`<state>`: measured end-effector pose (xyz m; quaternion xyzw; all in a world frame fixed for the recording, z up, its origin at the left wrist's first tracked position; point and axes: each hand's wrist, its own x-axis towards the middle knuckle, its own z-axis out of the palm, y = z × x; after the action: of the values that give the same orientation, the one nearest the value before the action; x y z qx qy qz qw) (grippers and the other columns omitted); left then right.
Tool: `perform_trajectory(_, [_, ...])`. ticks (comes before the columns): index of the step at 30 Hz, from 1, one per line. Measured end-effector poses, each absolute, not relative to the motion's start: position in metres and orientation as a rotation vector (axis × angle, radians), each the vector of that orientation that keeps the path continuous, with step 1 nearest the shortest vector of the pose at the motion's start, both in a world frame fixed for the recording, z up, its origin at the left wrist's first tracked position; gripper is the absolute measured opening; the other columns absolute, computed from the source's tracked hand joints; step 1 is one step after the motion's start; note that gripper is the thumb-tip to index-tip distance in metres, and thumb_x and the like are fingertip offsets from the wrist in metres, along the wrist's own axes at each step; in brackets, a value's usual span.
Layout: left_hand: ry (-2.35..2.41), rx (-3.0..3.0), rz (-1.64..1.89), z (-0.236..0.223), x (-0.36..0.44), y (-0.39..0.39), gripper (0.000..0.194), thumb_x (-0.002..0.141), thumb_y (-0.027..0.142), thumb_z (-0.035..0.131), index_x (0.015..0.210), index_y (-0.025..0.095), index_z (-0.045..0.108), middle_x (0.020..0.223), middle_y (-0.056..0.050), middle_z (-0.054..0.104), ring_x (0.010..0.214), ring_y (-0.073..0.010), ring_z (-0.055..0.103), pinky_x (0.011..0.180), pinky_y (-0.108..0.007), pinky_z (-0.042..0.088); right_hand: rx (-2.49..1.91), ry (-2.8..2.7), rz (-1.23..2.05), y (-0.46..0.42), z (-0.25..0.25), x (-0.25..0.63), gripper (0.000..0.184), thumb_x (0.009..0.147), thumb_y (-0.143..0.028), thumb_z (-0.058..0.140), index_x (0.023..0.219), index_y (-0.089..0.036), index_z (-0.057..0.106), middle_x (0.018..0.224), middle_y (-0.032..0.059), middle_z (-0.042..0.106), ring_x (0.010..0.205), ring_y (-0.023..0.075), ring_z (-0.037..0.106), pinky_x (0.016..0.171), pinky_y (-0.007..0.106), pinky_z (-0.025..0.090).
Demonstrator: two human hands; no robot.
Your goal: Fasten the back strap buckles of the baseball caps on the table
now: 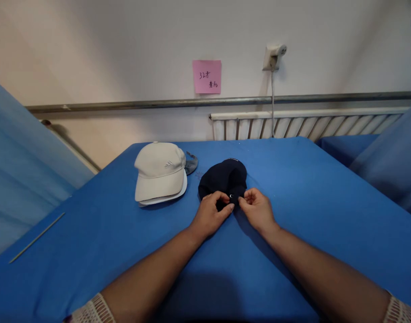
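Note:
A dark navy baseball cap (217, 178) lies on the blue-covered table, its brim pointing away from me and its back strap towards me. With bent fingers my left hand (212, 211) grips the cap's strap near a small light buckle or mark. From the other side my right hand (257, 207) pinches the same strap between thumb and fingers. Left of the dark cap sits a pale beige cap (160, 168) with a small logo, stacked on a white brim (178, 193). Part of a grey cap (192, 165) shows behind that stack.
A thin stick (37, 237) lies at the left of the blue table cover (309, 202). Behind the table are a radiator (293, 125), a metal rail (151, 104), a pink note (207, 77) and a socket with a cord (273, 58). Blue curtains (20, 170) hang at both sides.

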<state>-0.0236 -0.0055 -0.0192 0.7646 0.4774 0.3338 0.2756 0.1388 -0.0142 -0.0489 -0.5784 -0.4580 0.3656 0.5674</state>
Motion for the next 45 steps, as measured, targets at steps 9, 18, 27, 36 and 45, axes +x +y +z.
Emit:
perform_trajectory(9, [1.361, 2.022, 0.886, -0.025, -0.024, -0.002, 0.013, 0.075, 0.027, 0.065, 0.085, 0.019, 0.061, 0.085, -0.001, 0.069, 0.080, -0.0168, 0.063, 0.075, -0.031, 0.049, -1.313, -1.131, 0.886, -0.022, -0.048, 0.134, 0.015, 0.066, -0.025, 0.070, 0.070, -0.022, 0.056, 0.060, -0.0044, 0.054, 0.055, 0.0120, 0.048, 0.055, 0.025, 0.039])
perform_trajectory(18, [1.240, 1.916, 1.001, -0.021, -0.020, -0.005, 0.012, 0.077, 0.022, 0.065, 0.088, 0.018, 0.062, 0.085, -0.001, 0.068, 0.080, -0.0147, 0.063, 0.077, -0.029, 0.050, -1.448, -1.213, 0.751, -0.020, -0.043, 0.134, 0.013, 0.067, -0.024, 0.062, 0.069, -0.023, 0.049, 0.054, -0.0055, 0.051, 0.050, 0.0124, 0.046, 0.054, 0.026, 0.037])
perform_trajectory(27, [1.186, 1.742, 1.093, -0.020, -0.017, -0.007, 0.016, 0.076, 0.025, 0.068, 0.089, 0.018, 0.066, 0.081, -0.001, 0.064, 0.078, -0.0143, 0.061, 0.075, -0.028, 0.048, -1.377, -1.252, 0.785, -0.024, -0.048, 0.130, 0.016, 0.070, -0.031, 0.062, 0.073, -0.022, 0.049, 0.057, -0.0058, 0.049, 0.051, 0.0114, 0.045, 0.053, 0.024, 0.038])
perform_trajectory(36, [1.138, 1.678, 1.043, -0.020, -0.024, -0.001, 0.017, 0.076, 0.032, 0.069, 0.081, 0.017, 0.069, 0.083, -0.004, 0.064, 0.080, -0.0163, 0.060, 0.076, -0.030, 0.048, -1.257, -1.146, 0.866, -0.024, -0.045, 0.132, 0.017, 0.072, -0.032, 0.064, 0.074, -0.021, 0.050, 0.057, -0.0075, 0.045, 0.050, 0.0092, 0.041, 0.048, 0.022, 0.034])
perform_trajectory(45, [1.155, 1.522, 1.029, -0.014, -0.021, -0.003, 0.015, 0.072, 0.027, 0.067, 0.062, 0.016, 0.065, 0.090, -0.006, 0.063, 0.089, -0.0184, 0.058, 0.082, -0.032, 0.045, -1.210, -1.121, 0.918, -0.024, -0.047, 0.132, 0.021, 0.074, -0.035, 0.065, 0.076, -0.021, 0.049, 0.059, -0.0074, 0.046, 0.052, 0.0092, 0.041, 0.049, 0.022, 0.034])
